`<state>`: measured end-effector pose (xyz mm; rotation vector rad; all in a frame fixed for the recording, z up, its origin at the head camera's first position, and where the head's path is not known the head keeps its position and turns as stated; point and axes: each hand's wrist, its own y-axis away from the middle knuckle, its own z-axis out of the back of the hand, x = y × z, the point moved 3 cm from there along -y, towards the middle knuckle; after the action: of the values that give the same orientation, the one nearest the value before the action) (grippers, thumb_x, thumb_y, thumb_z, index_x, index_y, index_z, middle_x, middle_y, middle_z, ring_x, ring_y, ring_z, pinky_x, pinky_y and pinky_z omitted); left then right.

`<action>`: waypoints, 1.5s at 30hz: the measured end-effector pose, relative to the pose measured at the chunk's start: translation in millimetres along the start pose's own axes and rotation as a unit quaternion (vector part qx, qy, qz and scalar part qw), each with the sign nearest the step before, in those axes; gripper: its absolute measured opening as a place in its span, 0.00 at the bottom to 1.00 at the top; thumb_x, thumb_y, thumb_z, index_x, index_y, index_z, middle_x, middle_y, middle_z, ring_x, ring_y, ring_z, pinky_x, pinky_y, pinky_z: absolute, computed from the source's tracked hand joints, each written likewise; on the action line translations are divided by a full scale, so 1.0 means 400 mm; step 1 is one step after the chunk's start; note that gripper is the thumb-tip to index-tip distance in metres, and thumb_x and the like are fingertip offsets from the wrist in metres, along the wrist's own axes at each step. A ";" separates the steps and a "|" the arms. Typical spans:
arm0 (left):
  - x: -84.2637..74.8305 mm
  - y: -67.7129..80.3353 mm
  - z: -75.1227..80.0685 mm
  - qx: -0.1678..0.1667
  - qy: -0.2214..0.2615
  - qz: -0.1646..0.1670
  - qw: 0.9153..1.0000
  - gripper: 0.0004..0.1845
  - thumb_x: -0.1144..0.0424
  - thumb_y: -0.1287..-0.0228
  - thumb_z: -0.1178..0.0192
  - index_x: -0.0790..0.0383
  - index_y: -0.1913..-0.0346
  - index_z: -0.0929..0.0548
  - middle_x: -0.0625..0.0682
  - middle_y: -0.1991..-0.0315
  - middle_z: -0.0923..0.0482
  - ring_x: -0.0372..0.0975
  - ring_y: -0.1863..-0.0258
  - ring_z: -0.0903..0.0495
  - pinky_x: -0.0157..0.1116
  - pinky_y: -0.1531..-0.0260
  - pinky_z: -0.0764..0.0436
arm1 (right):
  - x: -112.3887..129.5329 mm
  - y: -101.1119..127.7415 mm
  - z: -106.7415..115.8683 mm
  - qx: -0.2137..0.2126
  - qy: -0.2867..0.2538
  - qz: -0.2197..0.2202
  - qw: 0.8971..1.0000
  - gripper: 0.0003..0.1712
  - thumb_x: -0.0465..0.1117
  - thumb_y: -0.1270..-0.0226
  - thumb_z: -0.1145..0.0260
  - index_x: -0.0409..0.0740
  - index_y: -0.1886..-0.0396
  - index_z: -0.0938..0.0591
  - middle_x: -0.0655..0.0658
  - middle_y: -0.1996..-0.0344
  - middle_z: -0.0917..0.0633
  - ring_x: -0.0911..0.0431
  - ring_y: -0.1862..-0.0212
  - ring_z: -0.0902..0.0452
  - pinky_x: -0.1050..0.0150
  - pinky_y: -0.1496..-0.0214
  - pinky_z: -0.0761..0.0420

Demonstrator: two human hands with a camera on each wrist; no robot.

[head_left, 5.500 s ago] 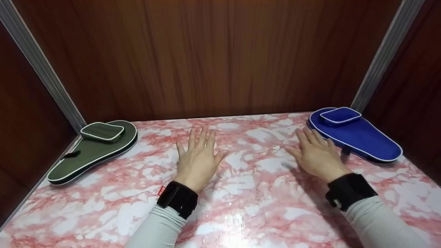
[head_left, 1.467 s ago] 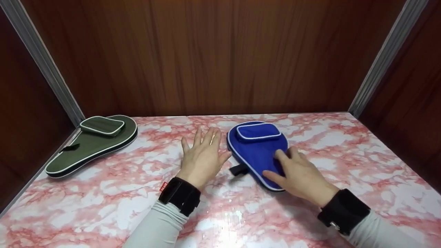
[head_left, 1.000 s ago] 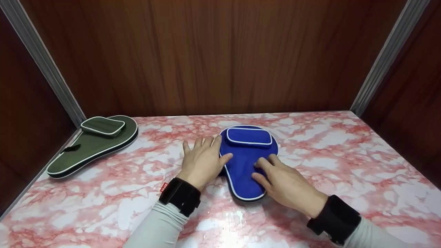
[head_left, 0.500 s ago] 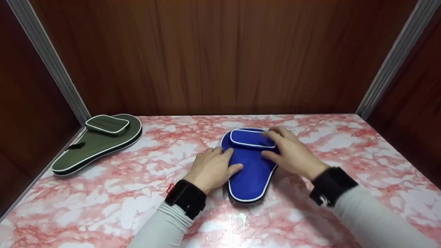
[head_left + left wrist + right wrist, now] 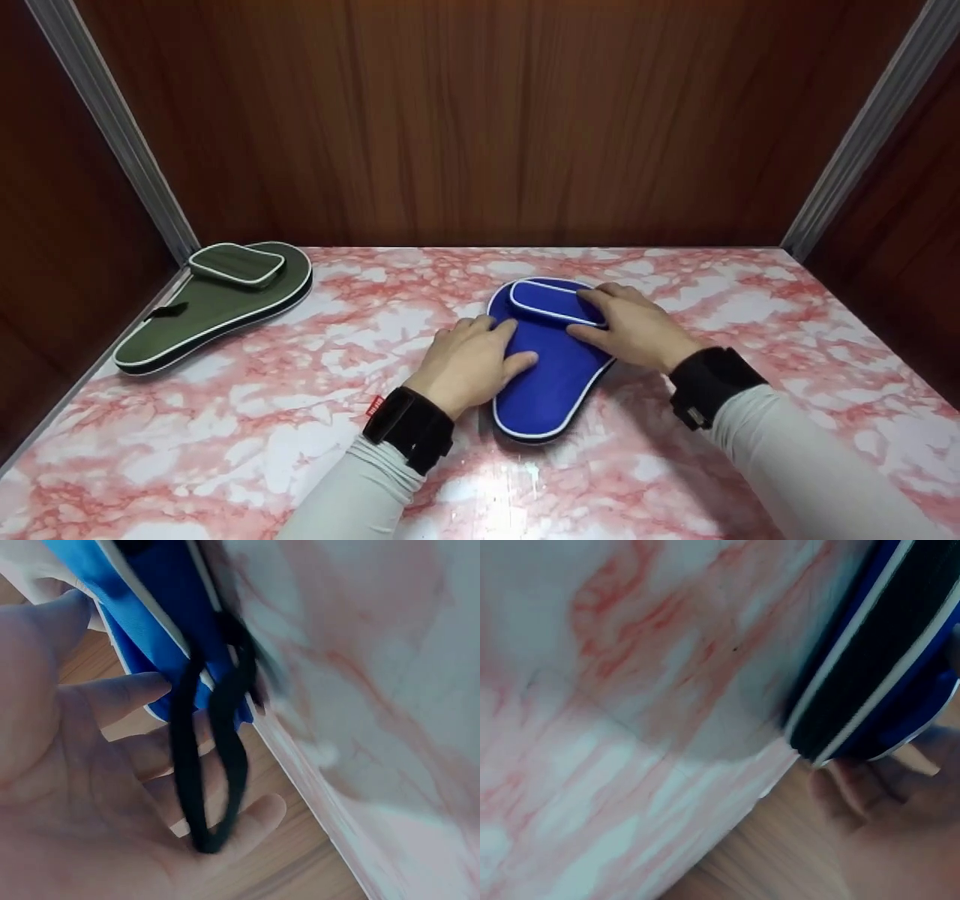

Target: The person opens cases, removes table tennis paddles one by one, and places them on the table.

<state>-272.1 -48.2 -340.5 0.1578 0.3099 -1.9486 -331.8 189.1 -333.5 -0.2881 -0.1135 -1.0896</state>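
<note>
Tabletop: glossy red-and-white marble-patterned tabletop [image 5: 247, 420], bright glare near the front.
Walls: dark brown wood-grain panel [image 5: 480, 135] behind, ridged grey metal posts [image 5: 116, 127] at the corners.
Green case: olive-green fabric paddle-shaped case [image 5: 217, 307], white-piped, with a raised rounded pocket, at the far left.
Loop: narrow black fabric loop [image 5: 187, 757], hanging beside the palm of the left hand [image 5: 469, 360], blurred.
Hidden: the pocket's right end, partly under the right hand [image 5: 637, 322]; the right wrist view is blurred and cuts the case off.
Left hand: fingers loosely extended along the case's left edge, thumb on its face.
Right hand: thumb and index spread across the pocket's end; whether they grip it cannot be told.
Blue case: bright blue fabric paddle-shaped case [image 5: 544, 375], white piping, dark side band, raised oblong pocket [image 5: 544, 296] across the wide far end; on the tabletop, right of centre, between both hands.
</note>
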 end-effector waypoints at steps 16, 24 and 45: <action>-0.030 0.008 -0.015 0.055 -0.057 -0.028 0.997 0.42 0.30 0.21 0.43 0.50 0.15 0.28 0.60 0.19 0.30 0.59 0.19 0.33 0.68 0.26 0.34 | 0.075 0.071 -0.038 -0.053 0.085 -0.119 0.988 0.48 0.67 0.25 0.31 0.25 0.33 0.25 0.21 0.43 0.18 0.23 0.39 0.21 0.27 0.34 0.28; -0.024 0.007 0.014 0.098 -0.050 -0.024 0.994 0.34 0.45 0.15 0.45 0.55 0.15 0.30 0.61 0.14 0.39 0.59 0.16 0.40 0.65 0.20 0.44 | 0.084 0.123 -0.012 -0.040 0.036 -0.081 0.995 0.46 0.72 0.26 0.30 0.30 0.40 0.20 0.29 0.49 0.17 0.30 0.45 0.18 0.30 0.39 0.23; 0.034 0.014 -0.023 0.047 -0.014 -0.062 0.997 0.30 0.47 0.11 0.52 0.54 0.16 0.28 0.64 0.16 0.37 0.62 0.18 0.38 0.66 0.22 0.42 | 0.099 0.158 -0.003 -0.021 -0.175 0.002 0.984 0.05 0.45 0.21 0.27 0.50 0.57 0.10 0.56 0.66 0.12 0.60 0.63 0.18 0.58 0.58 0.18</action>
<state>-272.4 -59.7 -353.7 0.1765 0.2137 -2.0874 -257.6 182.2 -336.6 -0.5171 -0.4035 -1.0295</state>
